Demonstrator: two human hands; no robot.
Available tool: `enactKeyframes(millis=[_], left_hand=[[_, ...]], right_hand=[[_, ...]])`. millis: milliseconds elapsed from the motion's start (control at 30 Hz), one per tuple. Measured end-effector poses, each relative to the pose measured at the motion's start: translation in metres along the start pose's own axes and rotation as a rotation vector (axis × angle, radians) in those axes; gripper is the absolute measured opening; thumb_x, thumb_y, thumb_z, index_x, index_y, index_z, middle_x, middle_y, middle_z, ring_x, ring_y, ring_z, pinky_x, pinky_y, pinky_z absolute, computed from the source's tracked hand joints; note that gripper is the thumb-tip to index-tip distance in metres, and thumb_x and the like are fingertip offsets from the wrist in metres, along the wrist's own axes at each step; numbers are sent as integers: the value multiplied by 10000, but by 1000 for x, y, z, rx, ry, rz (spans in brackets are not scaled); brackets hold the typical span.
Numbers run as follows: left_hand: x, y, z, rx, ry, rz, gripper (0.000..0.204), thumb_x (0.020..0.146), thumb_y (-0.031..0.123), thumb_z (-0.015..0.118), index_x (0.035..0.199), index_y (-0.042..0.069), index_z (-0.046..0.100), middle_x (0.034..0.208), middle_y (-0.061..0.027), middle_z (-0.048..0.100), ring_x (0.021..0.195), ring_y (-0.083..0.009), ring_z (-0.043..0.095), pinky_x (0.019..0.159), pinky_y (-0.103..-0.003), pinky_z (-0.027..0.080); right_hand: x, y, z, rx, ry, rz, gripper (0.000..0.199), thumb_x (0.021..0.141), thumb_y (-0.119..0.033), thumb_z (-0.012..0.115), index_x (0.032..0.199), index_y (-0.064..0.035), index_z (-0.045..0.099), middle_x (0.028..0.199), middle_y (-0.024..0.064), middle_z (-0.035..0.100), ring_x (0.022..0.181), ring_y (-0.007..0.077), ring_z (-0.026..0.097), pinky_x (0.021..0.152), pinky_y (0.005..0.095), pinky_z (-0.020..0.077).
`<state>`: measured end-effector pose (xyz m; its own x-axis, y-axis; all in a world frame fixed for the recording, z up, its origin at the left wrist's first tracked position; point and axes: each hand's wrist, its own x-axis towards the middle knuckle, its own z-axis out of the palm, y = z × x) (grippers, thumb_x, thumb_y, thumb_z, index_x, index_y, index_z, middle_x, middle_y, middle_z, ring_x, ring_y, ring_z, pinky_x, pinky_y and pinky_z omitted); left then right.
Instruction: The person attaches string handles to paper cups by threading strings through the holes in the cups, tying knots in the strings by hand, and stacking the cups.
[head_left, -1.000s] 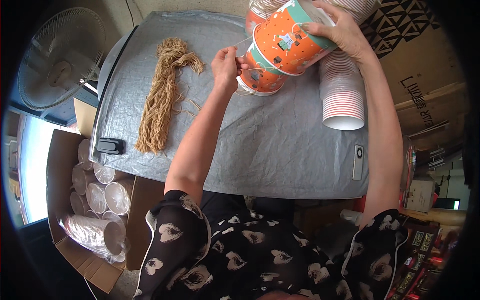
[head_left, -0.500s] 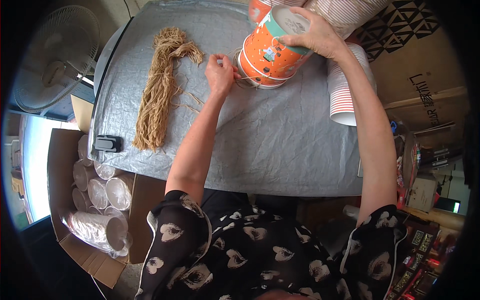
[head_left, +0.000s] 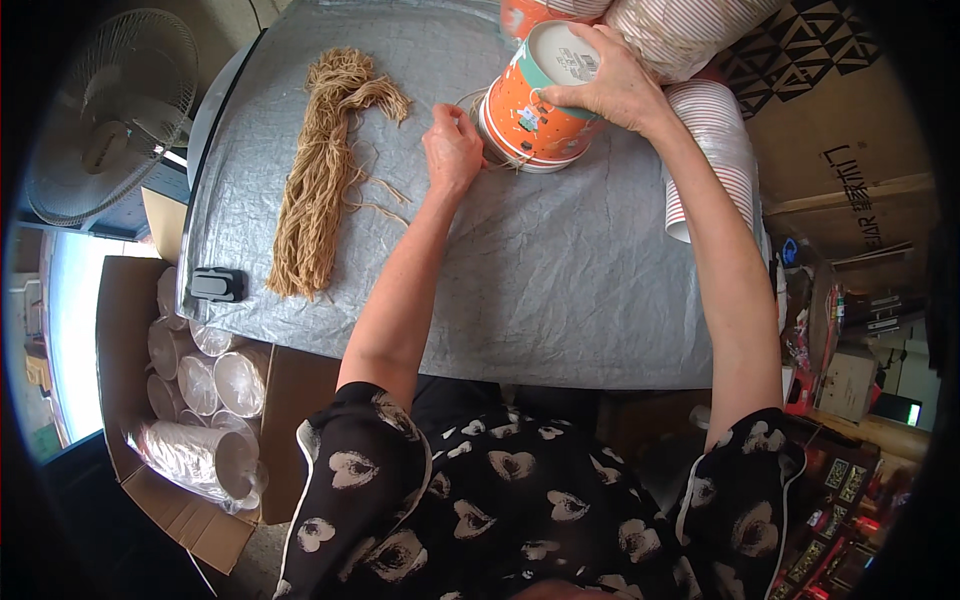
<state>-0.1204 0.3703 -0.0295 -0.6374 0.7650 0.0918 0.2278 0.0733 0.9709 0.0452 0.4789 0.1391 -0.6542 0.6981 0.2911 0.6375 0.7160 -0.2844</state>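
Observation:
An orange paper bucket (head_left: pixel 535 112) with a green band and printed figures stands upside down near the far side of the table. My right hand (head_left: pixel 625 85) grips it from the right, thumb and fingers spread over its upturned base. At its left, my left hand (head_left: pixel 453 148) is closed in a pinch beside the rim. Thin tan string (head_left: pixel 508 163) runs from those fingers along the bucket's lower edge; the held end is hidden. Left of my left hand lies a long bundle of tan strings (head_left: pixel 315 185), tied near its middle.
The table has a grey plastic cover (head_left: pixel 570 290). Wrapped stacks of striped paper buckets (head_left: pixel 712 150) lie at the far right. A small black device (head_left: pixel 217 285) sits at the left edge. Below it is a carton (head_left: pixel 285 420) of wrapped cups; a fan (head_left: pixel 110 120) stands far left.
The upper bucket rim has come down, and one rim shows where two showed before. My right hand has moved slightly left and down with the bucket; my left hand has shifted slightly right.

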Motion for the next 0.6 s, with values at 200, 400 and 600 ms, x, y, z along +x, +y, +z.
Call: enactKeyframes(millis=[200,400,600], left_hand=[[3,2,-1,24,3,-44,159,997,95,524,1021,-62,508,679,-224,672,469,-294,672,442,-433,537],[2,2,-1,-46,9,-54,167,1001,92,505,1030,-63,450,670,-205,648,459,-287,661,424,-428,525],[-2,-5,-2,-114,37,9,166,982,93,543,1037,-44,469,631,-161,653,466,-249,666,442,-403,520]], right_hand=[[-6,-1,10,0,5,32,1037,582,-549,865,1441,-71,535,1440,192,507,1376,376,436,1133,510,372],[-16,-4,13,7,16,4,1006,618,-432,895,1459,-39,509,1482,195,449,1393,349,423,1177,429,347],[-18,-2,17,22,18,13,955,631,-404,893,1435,-30,538,1552,237,384,1466,368,350,1202,430,310]])
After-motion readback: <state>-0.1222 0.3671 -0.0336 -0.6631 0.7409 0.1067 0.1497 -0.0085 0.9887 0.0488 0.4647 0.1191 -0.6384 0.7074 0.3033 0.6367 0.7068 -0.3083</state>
